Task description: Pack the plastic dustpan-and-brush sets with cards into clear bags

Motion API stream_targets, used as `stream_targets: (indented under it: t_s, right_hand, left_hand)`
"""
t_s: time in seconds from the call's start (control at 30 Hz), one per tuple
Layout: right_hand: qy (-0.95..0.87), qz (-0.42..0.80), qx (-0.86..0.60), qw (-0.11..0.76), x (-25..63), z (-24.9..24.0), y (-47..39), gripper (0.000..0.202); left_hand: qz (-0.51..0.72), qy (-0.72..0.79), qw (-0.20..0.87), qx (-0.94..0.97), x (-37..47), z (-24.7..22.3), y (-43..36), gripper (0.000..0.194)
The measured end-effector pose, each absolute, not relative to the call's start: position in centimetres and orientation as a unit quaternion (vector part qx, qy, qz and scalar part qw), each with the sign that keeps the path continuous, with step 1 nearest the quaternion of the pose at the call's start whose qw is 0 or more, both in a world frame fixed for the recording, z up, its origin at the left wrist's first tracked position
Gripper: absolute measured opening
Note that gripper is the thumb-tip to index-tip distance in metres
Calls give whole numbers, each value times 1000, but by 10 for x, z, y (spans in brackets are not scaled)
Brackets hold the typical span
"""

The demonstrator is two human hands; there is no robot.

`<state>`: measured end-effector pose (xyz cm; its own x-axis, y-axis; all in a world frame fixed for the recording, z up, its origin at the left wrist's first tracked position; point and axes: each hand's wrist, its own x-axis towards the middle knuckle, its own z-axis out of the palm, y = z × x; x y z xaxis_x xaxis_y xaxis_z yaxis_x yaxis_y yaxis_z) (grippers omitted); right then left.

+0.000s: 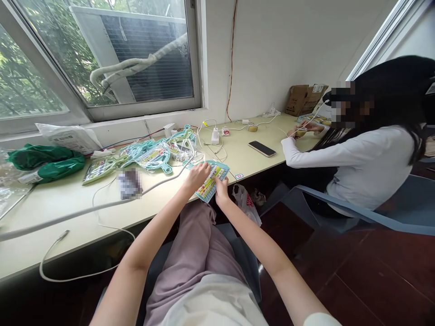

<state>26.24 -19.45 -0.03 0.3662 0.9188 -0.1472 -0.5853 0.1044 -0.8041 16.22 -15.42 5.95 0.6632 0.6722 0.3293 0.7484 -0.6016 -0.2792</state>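
In the head view I hold a flat light-blue plastic item with a yellow printed label [216, 174] over the table's front edge, above my lap. My left hand [200, 174] grips its upper left side with bent fingers. Lower down on the right, my right hand [222, 189] pinches it, the thumb lying on the printed face. Just beyond, to the left, a pile of similar blue and green plastic items in clear wrapping [152, 153] lies on the table. A thick grey cable [149, 189] crosses the tabletop near my left forearm.
A green cloth bundle [47, 163] lies at the left beside clear plastic bags. A phone [262, 148], a white charger [215, 136] and loose cords lie on the table [163, 203]. At the right a co-worker in a white sleeve [307, 153] sits by a cardboard box [304, 99].
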Motion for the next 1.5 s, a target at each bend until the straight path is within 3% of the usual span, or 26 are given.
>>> stream_targets:
  t_s: [0.2,0.27,0.37,0.47,0.6,0.7,0.8,1.03,1.17,1.4,1.5]
  right_hand:
    - [-151,567,-423,691,264,-3,-193,24]
    - [-139,554,-421,705,266,-3,-191,27]
    - [-127,535,-408,729,272,-2,-189,32]
    - [-112,529,-396,742,276,2,-190,35]
    - [-87,516,-390,758,273,10,-191,38]
    - [-69,508,-379,770,268,12,-191,40]
    - [-59,511,-364,777,266,10,-189,43]
    - [-51,515,-358,777,265,0,-181,40]
    - [-18,489,-370,790,262,-2,-173,36]
    - [-28,468,-392,791,270,0,-165,35]
    - [-37,477,-406,778,280,3,-170,38]
  left_hand:
    - [-153,-413,175,-880,155,57,-152,27]
    - [-223,-437,151,-858,152,56,-158,26]
    - [-347,-546,84,-757,143,48,-167,41]
    - [-404,-581,-107,-698,135,33,-170,51]
    - [-457,-427,-453,-635,136,17,-169,60]
    - [-516,-340,-581,-529,141,13,-171,66]
    - [-548,-361,-584,-479,144,13,-172,59]
    - [-576,-437,-441,-531,141,-1,-162,38]
    - [-568,-470,-417,-532,149,-11,-167,29]
    - [-491,-450,-404,-628,154,2,-202,30]
    - [-509,-454,-387,-621,135,12,-209,45]
